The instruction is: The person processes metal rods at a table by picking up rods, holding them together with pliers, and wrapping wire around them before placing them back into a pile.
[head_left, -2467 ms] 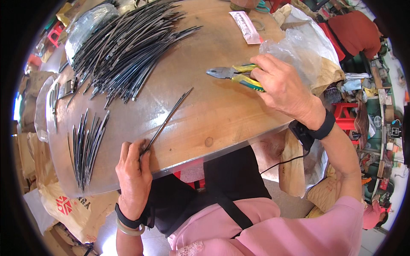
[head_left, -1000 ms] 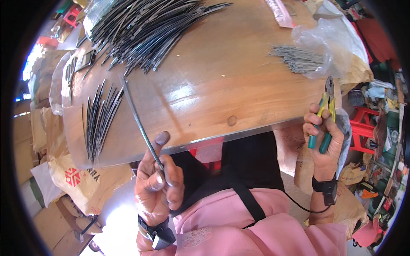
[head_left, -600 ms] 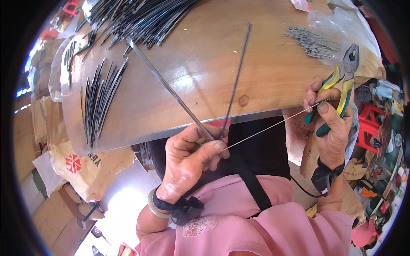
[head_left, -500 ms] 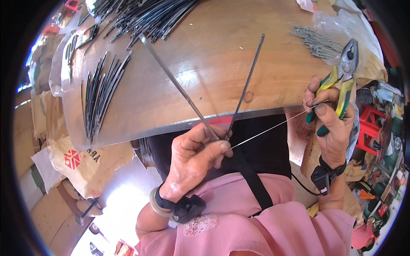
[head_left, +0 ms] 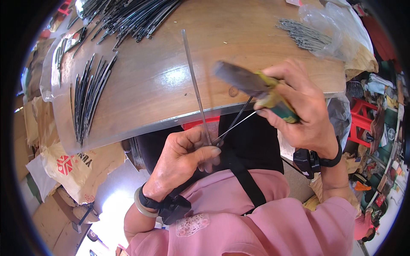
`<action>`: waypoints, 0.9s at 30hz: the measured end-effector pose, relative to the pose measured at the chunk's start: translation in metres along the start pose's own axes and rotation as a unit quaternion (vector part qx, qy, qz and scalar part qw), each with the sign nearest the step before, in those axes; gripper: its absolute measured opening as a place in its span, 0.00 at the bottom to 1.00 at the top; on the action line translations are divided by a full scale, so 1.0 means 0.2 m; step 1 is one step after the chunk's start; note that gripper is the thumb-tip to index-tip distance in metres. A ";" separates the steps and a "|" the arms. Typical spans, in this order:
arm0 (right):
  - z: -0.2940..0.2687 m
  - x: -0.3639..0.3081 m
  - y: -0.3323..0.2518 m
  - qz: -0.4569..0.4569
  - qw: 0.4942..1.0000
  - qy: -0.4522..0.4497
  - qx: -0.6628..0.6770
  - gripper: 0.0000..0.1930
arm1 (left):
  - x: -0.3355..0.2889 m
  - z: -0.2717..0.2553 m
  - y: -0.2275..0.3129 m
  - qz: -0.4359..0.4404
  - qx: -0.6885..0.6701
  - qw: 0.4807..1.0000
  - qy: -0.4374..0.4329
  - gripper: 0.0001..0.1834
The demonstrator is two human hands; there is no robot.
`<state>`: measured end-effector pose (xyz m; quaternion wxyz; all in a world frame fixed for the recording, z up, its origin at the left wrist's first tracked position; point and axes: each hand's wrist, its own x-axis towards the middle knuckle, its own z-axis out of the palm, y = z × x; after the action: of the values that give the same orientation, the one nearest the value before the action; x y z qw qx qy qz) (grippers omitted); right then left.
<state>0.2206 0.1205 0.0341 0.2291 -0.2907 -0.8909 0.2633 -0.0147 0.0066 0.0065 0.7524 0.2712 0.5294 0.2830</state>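
Observation:
My left hand [head_left: 175, 160] is closed, pinching two long thin strips where their lower ends meet in a V. One strip, greyish and shiny [head_left: 194, 79], stands up to the left; the other, a black strip [head_left: 240, 115], slants right and is partly covered by the pliers. A thin silvery wire [head_left: 236, 126] runs from the pinch to the fingertips of my right hand [head_left: 305, 102]. That hand is also closed round pliers [head_left: 243, 80] with yellow and green handles. Their jaws point left over the table edge and are blurred; whether the jaws are open cannot be told.
A wooden table [head_left: 145, 98] under a clear sheet lies ahead. A big pile of black strips [head_left: 132, 17] is at the back left, a smaller bunch [head_left: 90, 96] at the left. Short grey wires [head_left: 303, 35] lie by a plastic bag [head_left: 337, 27]. A red stool [head_left: 361, 121] stands right.
My right hand has moved left with the pliers, and their jaws have swung from upward to leftward. The V of strips has turned more upright, and the wire span looks shorter.

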 end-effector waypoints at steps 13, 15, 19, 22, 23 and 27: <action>0.08 -0.01 0.02 -0.031 0.998 -0.046 -0.024 0.16 | -0.02 -0.02 0.05 0.014 -0.020 0.999 -0.022 0.12; 0.06 -0.01 0.00 -0.036 0.998 -0.040 -0.018 0.16 | 0.00 -0.08 0.10 0.077 0.038 0.995 -0.043 0.18; 0.07 0.00 -0.04 -0.054 0.998 -0.036 -0.015 0.15 | 0.03 -0.05 0.16 -0.044 0.012 0.997 -0.055 0.16; 0.12 -0.01 -0.06 -0.052 0.998 -0.030 0.005 0.15 | 0.04 0.05 0.16 -0.096 -0.084 0.990 -0.052 0.12; 0.15 -0.03 -0.05 -0.047 0.999 -0.025 0.005 0.15 | 0.06 0.07 0.14 -0.059 -0.104 0.989 -0.083 0.08; 0.17 -0.03 -0.03 -0.065 0.997 0.027 -0.045 0.13 | 0.05 0.08 0.03 -0.087 -0.259 0.962 0.007 0.07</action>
<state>0.2040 0.1024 0.0108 0.2558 -0.2493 -0.9124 0.1996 0.0017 0.0169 0.0091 0.8147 0.0183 0.4653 0.3456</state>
